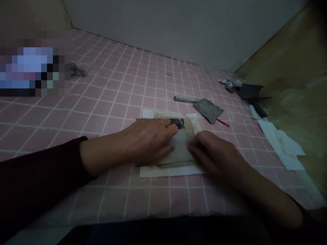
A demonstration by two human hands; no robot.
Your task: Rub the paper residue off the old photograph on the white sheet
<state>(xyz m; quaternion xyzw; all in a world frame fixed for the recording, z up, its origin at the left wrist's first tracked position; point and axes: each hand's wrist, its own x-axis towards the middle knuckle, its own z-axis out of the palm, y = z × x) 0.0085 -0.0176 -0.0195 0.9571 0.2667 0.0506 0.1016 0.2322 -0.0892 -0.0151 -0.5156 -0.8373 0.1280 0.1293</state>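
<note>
A pink checked cloth (122,85) spans the frame. Across its centre, the person's left hand (150,139) lies palm down, fingers loosely bent over a greyish sheet (178,146) on white paper (168,172). The right hand (211,149), right of centre, curls at the sheet's right edge; whether it grips is unclear. A grey patch (208,109) sits upper right of them, touching a thin red stick (223,123).

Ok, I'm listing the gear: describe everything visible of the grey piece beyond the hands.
The grey piece is flat, roughly four-sided and dull, perhaps cloth. It lies askew on the pink checked cover, untouched by the left hand or right hand. A pale tube meets its upper-left corner; a red stick shows at its lower-right edge.
</note>
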